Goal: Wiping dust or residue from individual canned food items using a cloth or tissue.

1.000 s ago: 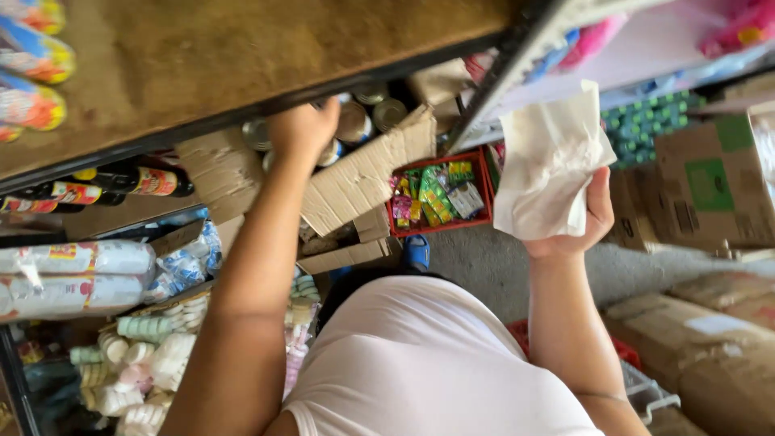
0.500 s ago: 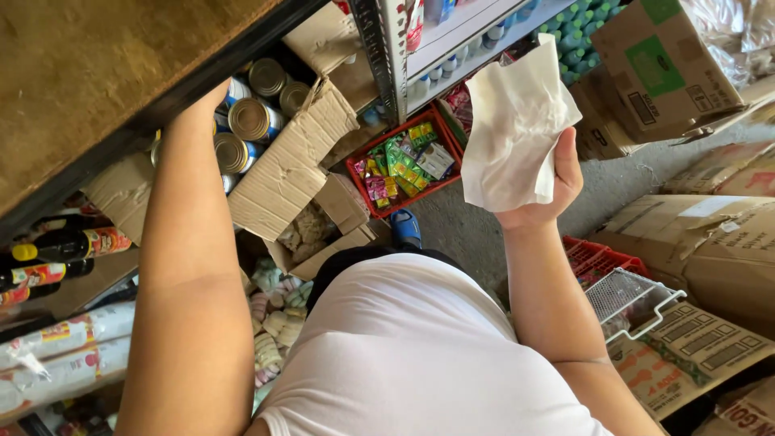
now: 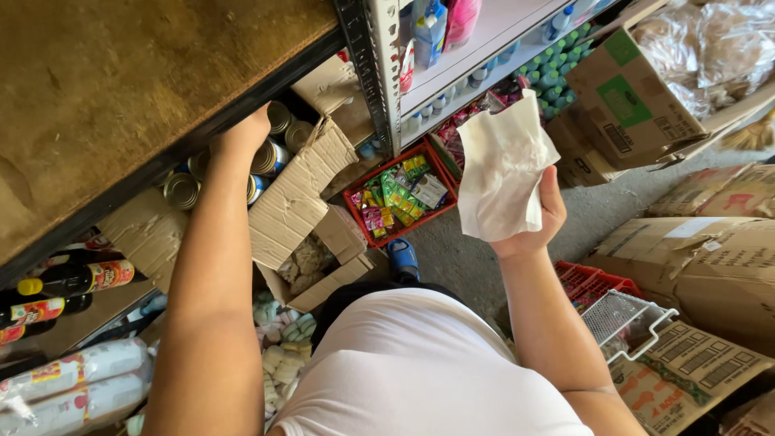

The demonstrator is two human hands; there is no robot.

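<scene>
Reaching L hand [image 3: 242, 133] among cans [image 3: 266, 157]

The left hand [image 3: 242, 133] reaches toward the upper left of the frame, arm fully extended, fingers hidden from view. The right hand [image 3: 534, 220], right of centre, is raised on a bent arm with fingers closed in a grip

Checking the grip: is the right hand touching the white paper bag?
Touching. The head view shows the right hand raised, its fingers wrapped around the lower edge of the white paper bag, with no gap between them.
</scene>
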